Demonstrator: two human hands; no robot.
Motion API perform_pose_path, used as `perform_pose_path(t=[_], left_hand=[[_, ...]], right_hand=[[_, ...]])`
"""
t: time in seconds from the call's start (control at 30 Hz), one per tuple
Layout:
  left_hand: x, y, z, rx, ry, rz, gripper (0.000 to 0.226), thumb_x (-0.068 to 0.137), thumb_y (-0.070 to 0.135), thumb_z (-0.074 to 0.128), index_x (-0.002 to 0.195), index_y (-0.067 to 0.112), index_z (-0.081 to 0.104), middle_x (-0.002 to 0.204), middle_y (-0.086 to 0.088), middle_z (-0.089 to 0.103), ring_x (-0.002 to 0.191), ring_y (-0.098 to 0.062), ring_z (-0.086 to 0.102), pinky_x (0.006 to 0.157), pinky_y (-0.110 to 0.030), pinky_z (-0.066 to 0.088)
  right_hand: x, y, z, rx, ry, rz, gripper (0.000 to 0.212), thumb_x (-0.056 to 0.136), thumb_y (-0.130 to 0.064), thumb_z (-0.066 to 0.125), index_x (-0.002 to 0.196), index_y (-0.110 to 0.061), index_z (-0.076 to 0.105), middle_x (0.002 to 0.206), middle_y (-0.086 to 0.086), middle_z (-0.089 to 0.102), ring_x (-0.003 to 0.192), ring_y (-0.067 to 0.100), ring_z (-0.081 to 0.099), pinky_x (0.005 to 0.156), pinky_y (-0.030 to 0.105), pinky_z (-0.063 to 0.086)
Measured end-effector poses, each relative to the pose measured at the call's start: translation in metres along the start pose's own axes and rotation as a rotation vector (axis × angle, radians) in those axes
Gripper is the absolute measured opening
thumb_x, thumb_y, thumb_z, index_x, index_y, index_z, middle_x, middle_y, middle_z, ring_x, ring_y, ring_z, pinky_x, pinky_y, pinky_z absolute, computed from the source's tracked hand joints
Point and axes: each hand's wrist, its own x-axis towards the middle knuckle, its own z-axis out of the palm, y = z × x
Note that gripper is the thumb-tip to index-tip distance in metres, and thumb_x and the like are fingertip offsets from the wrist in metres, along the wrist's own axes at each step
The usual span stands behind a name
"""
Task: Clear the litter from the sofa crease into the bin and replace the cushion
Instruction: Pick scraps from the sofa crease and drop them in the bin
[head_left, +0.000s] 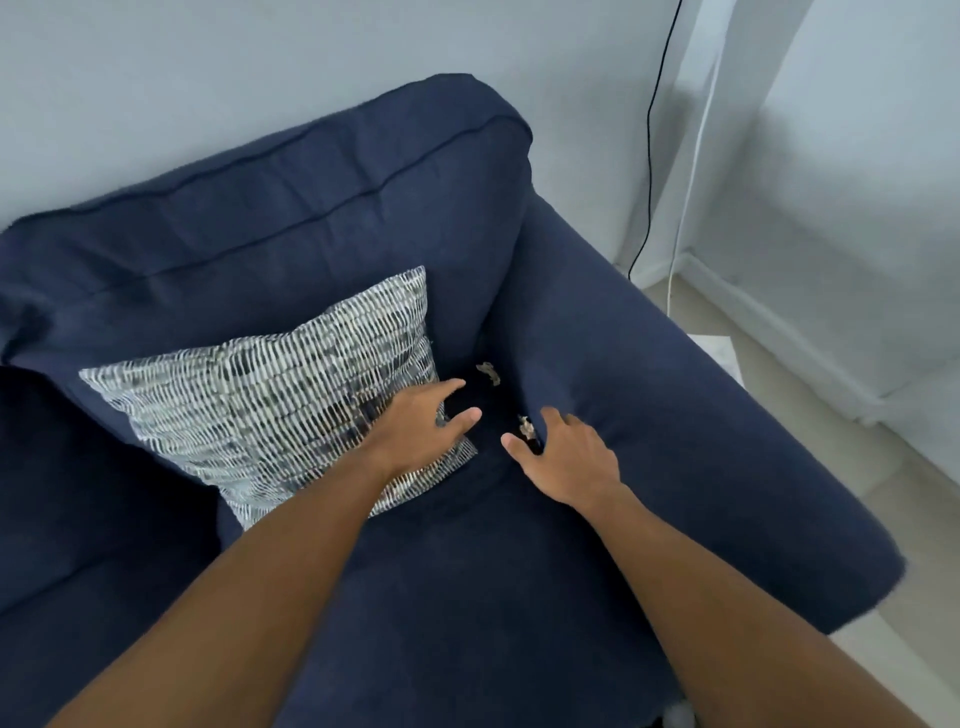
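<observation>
Both hands reach into the corner of a navy sofa (519, 571), where the seat meets the armrest (675, 415). The left hand (421, 426) lies spread on the right edge of a patterned cushion (270, 395), fingers loosely parted, forefinger stretched toward 1 o'clock and thumb pointing at the dark crease (493, 410); it grips nothing. The right hand (566, 457) rests against the inner face of the armrest, fingers open and slightly curled, thumb extended toward 10 o'clock, also holding nothing.

Two pieces of litter sit in the crease between the hands. One scrap (488, 373) lies at 12 o'clock from the gap, near the backrest. A smaller scrap (525, 427) sits just beside the right hand's fingertips; whether they touch it I cannot tell.

The cushion lies tilted on the seat, at 9 o'clock from the crease.
</observation>
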Motion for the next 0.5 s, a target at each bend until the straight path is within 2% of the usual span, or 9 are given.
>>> perform_pose_path(t=[0.1, 0.23, 0.33, 0.43, 0.5], left_hand=[[0.03, -0.015, 0.015, -0.014, -0.049, 0.01, 0.067, 0.095, 0.058, 0.052, 0.15, 0.022, 0.042, 0.154, -0.005, 0.043, 0.143, -0.021, 0.035, 0.11, -0.026, 0.021], [0.074, -0.03, 0.038, -0.011, -0.105, 0.021, 0.067, 0.095, 0.054, 0.055, 0.15, 0.018, 0.042, 0.153, -0.007, 0.044, 0.143, -0.022, 0.036, 0.119, -0.034, 0.026], [0.106, -0.038, 0.059, -0.018, -0.107, 0.04, 0.065, 0.095, 0.05, 0.058, 0.147, 0.016, 0.045, 0.15, -0.009, 0.048, 0.141, -0.024, 0.041, 0.116, -0.032, 0.029], [0.135, -0.047, 0.079, -0.021, -0.037, 0.077, 0.055, 0.092, 0.044, 0.065, 0.139, 0.016, 0.055, 0.14, -0.009, 0.059, 0.131, -0.024, 0.052, 0.104, -0.019, 0.03], [0.154, -0.056, 0.093, -0.029, -0.014, 0.08, 0.055, 0.091, 0.042, 0.067, 0.137, 0.014, 0.057, 0.137, -0.009, 0.06, 0.128, -0.025, 0.054, 0.106, -0.02, 0.033]], right_hand=[[0.023, 0.0, 0.025, 0.061, -0.03, 0.048, 0.077, 0.082, -0.076, 0.041, 0.136, -0.021, 0.042, 0.132, 0.006, 0.053, 0.119, 0.03, 0.049, 0.084, 0.045, 0.045], [0.05, 0.003, 0.055, 0.117, -0.038, 0.148, 0.079, 0.084, -0.073, 0.044, 0.142, -0.02, 0.038, 0.138, 0.008, 0.049, 0.124, 0.031, 0.047, 0.092, 0.046, 0.044], [0.071, 0.007, 0.076, 0.167, 0.005, 0.21, 0.069, 0.086, -0.066, 0.051, 0.136, -0.018, 0.044, 0.133, 0.007, 0.053, 0.118, 0.03, 0.053, 0.087, 0.041, 0.046], [0.091, 0.012, 0.098, 0.142, 0.005, 0.272, 0.061, 0.09, -0.059, 0.052, 0.129, -0.013, 0.046, 0.126, 0.01, 0.057, 0.11, 0.03, 0.058, 0.077, 0.037, 0.046], [0.103, 0.015, 0.113, 0.152, 0.009, 0.307, 0.059, 0.091, -0.056, 0.052, 0.129, -0.011, 0.047, 0.124, 0.012, 0.058, 0.108, 0.03, 0.059, 0.078, 0.037, 0.048]])
